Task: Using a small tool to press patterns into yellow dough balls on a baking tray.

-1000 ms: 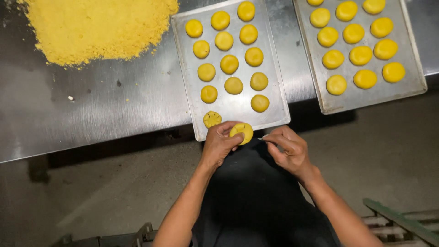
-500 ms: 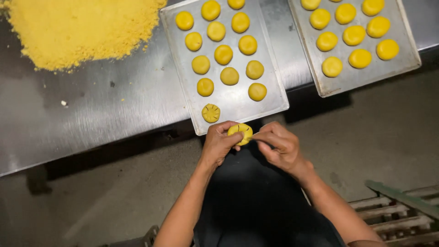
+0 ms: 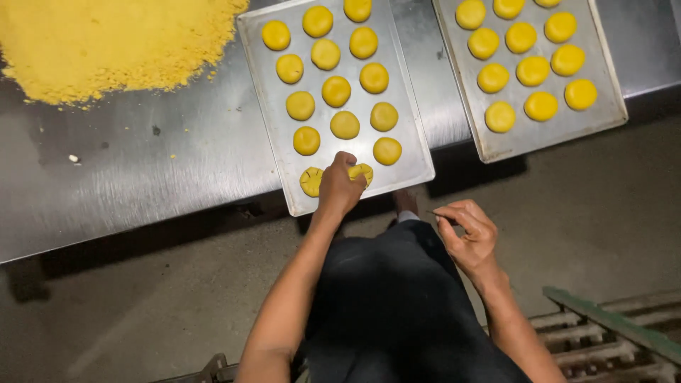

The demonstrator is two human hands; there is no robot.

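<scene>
The left hand (image 3: pixel 340 186) is down on the near edge of a tray (image 3: pixel 411 152), fingers curled round a scored disc (image 3: pixel 362 172) of yellow dough, which sits right at that front edge. Just beyond the thumb side there's a second scored disc (image 3: pixel 311 181), with cut lines fanning out like petals. It lies flat on the metal, close to the hand but not touching it as far as I can see.

The right hand (image 3: pixel 468 234) hangs back off the table, above the person's dark apron (image 3: pixel 397 298), fingers pinched tight on a thin pick (image 3: pixel 434 213). Only a little sliver of it pokes out, so I can't tell what it's made of.

Past the left knuckles the tray carries smooth plain rounds (image 3: pixel 336 91) in rough rows, matte and slightly domed. The tray itself is shallow, dull grey sheet metal with a rolled rim. Further out beyond the right hand there's a second tray (image 3: pixel 610 106), same make, with brighter yellow rounds (image 3: pixel 533 71).

Way off past the left hand is a big crumbly heap (image 3: pixel 106 35) of yellow meal, grainy and loose, spilling specks onto the brushed steel table (image 3: pixel 142 170). Behind the right wrist there's a slatted rack (image 3: pixel 610 330) with a green bar.
</scene>
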